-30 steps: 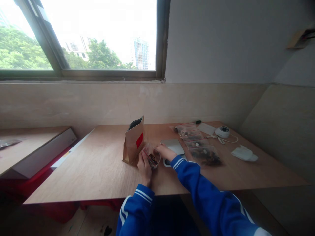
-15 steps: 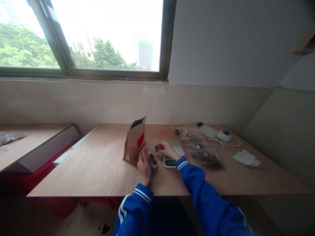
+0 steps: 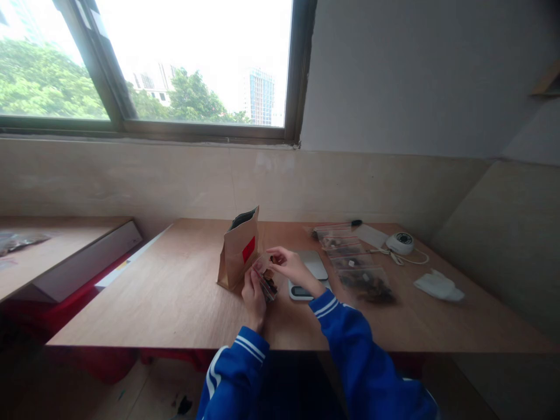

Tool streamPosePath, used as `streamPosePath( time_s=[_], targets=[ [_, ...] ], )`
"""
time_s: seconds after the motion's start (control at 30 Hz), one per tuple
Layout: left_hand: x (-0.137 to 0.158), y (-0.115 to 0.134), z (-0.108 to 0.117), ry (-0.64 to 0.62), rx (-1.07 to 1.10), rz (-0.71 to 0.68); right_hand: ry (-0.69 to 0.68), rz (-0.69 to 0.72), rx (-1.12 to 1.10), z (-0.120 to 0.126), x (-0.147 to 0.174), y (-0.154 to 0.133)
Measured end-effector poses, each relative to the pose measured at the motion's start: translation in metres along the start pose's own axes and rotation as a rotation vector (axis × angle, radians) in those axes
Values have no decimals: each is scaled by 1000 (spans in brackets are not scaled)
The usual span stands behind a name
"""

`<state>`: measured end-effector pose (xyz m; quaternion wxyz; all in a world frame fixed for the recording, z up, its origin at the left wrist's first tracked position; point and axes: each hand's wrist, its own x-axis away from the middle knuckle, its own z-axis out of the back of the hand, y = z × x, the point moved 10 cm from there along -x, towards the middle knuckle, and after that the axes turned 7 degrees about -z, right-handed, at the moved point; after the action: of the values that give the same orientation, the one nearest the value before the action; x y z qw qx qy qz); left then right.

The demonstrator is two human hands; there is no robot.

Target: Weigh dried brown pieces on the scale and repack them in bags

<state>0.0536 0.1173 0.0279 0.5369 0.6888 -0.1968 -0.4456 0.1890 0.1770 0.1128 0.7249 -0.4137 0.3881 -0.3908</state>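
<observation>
My left hand (image 3: 254, 296) is closed on a small clear zip bag (image 3: 270, 284) with dark brown and orange-brown dried pieces inside. At the bag's mouth, my right hand (image 3: 291, 266) has its fingers pinched around a small dark piece (image 3: 272, 259), partly hidden by the fingers. Just behind my left hand stands an upright kraft paper pouch (image 3: 233, 259) with a red label and its top open. A flat kitchen scale (image 3: 315, 266) with a dark display lies partly under my right wrist.
Several zip bags of dried pieces (image 3: 365, 283) lie in a row right of the scale. Beyond them are a white sheet (image 3: 370, 234), a white dome camera (image 3: 399, 243) with its cable and a crumpled white tissue (image 3: 438, 285). Another table (image 3: 65, 245) stands at the left.
My right hand has moved left and slightly up, from above the scale to the mouth of the zip bag. My left hand keeps hold of the bag with little movement.
</observation>
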Motion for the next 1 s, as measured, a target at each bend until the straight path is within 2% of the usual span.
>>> streamPosePath(
  time_s=[0.17,0.27,0.37,0.43,0.57,0.67,0.77,0.87,1.0],
  targets=[
    [0,-6,1,18,-17,54,-42,23,45,-12,10,-9],
    [0,-3,2,31,30,29,97,92,98,7,17,-15],
    [2,2,4,45,82,-8,216,105,110,27,27,-9],
    [5,7,2,13,132,-43,169,91,77,26,34,-4],
    [12,11,-13,-138,245,-62,-17,88,16,9,49,-7],
    [11,-4,-16,-144,328,60,-31,33,-26,6,57,-6],
    [7,-17,-16,-146,367,170,-45,-60,-115,2,64,7],
    [6,-17,-22,-212,372,199,47,-124,-187,5,74,27],
    [17,-7,-43,-388,414,264,350,-207,-319,28,95,61]
  ],
)
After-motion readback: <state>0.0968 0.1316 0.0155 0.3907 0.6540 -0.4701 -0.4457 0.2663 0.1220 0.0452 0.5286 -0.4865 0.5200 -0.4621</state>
